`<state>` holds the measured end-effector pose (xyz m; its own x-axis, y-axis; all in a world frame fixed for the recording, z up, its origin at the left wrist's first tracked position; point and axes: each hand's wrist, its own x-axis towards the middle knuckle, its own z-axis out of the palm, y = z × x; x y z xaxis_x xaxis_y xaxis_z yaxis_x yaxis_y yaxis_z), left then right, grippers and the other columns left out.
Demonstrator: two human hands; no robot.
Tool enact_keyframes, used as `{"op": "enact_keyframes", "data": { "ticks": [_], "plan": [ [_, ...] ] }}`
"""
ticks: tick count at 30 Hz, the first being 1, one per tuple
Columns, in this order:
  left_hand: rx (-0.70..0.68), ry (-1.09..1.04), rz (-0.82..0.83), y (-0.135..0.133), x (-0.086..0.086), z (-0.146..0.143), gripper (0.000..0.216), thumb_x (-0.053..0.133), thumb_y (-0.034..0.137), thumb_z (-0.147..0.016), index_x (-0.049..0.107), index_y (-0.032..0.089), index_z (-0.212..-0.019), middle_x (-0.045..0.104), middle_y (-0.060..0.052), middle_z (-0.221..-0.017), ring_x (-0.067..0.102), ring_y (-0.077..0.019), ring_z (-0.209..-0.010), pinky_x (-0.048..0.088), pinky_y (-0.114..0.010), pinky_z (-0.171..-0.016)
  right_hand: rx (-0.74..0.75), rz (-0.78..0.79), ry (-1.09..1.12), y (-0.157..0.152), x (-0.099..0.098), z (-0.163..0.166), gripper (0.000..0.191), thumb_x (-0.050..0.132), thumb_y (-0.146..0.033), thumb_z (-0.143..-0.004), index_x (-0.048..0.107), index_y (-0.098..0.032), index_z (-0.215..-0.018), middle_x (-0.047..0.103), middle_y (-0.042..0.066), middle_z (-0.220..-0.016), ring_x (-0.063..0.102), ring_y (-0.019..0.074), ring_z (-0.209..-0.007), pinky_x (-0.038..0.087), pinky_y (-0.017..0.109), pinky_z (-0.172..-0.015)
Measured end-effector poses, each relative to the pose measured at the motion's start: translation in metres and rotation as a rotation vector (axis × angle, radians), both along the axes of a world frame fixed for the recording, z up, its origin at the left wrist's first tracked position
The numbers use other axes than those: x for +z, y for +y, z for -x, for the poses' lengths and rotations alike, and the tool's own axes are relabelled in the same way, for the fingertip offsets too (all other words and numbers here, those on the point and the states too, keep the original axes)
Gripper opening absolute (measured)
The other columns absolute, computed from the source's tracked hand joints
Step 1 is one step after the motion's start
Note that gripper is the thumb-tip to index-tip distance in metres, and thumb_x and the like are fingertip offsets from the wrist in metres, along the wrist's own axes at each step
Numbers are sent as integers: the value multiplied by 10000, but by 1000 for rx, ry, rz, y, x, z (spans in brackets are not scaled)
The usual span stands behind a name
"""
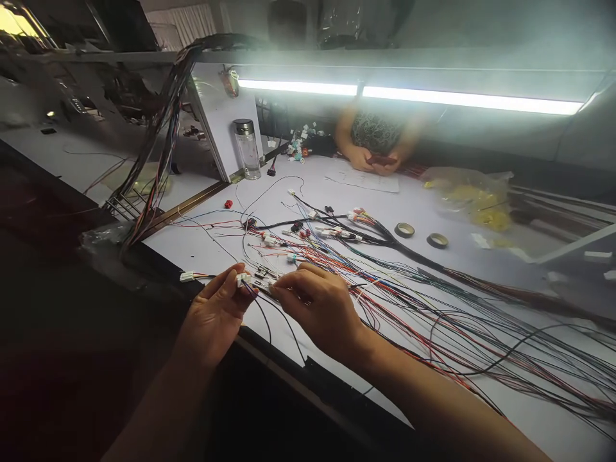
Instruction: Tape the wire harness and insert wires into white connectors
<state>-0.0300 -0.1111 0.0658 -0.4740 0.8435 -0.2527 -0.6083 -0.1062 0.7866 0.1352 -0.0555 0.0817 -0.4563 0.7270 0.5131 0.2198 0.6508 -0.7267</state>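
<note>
Near the table's front edge, my left hand (219, 311) grips a small white connector (244, 280) between thumb and fingers. Dark wires run out of this connector and hang down over the white tabletop. Just to its right is my right hand (320, 305), its thumb and forefinger pinched together over the loose wire ends; what lies between the fingertips is too small to make out. Another white connector (187, 276) with several coloured wires sticks out to the left of my left hand. Under and beyond my right hand spreads a bundle of red and dark wires (385, 314).
A taped black harness (418, 258) crosses the table, with two tape rolls (404, 230) beside it. A glass bottle (248, 151) stands by the partition. Hanging wires (168, 122) droop at left. Opposite, a person's hands (373, 160) hold a dark object; a bag of yellow parts (471, 192) lies at right.
</note>
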Motion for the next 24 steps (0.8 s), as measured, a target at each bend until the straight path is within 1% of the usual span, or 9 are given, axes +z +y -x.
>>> {"op": "enact_keyframes", "data": {
  "ticks": [3,7,13,18,21,24],
  "plan": [
    [-5,-24,-9,-1,-2,-1,225,836,201,-628,748,149,-828,694,-17,-797,639,-98,-672,559,-196,-674,-9,32,8,-5,1,2,126,640,-252,-866,695,-203,-763,601,-27,-662,523,72,-586,378,202,-567],
    [-22,14,-63,-3,-6,-2,188,819,223,-661,749,177,-829,711,-16,-808,658,-113,-742,557,-199,-710,-23,54,-6,-9,0,6,138,638,-281,-868,697,-216,-762,613,-21,-678,529,75,-590,383,198,-561],
    [-50,48,-81,-6,-10,-2,179,811,250,-677,753,190,-836,714,-16,-825,655,-109,-747,553,-190,-708,-56,36,26,-12,0,8,146,643,-273,-860,693,-204,-742,605,-19,-648,515,74,-567,368,198,-539],
    [-46,160,-128,-5,-13,-2,164,795,260,-701,763,206,-852,722,-25,-848,653,-118,-775,553,-203,-714,-58,34,16,-13,-3,6,166,628,-300,-871,693,-208,-749,618,-20,-661,524,73,-570,376,197,-544],
    [-58,260,-169,-6,-13,-2,162,796,245,-696,772,221,-854,725,-32,-844,656,-140,-794,557,-230,-716,-46,34,5,-14,-4,4,174,611,-308,-880,689,-211,-759,630,-18,-677,536,75,-578,392,197,-559],
    [-63,310,-175,-7,-12,-2,166,804,231,-682,775,232,-845,725,-34,-844,657,-154,-803,562,-259,-732,-33,36,-28,-15,-4,1,186,598,-322,-890,691,-215,-770,641,-18,-690,544,77,-584,405,198,-572]
  ]
}}
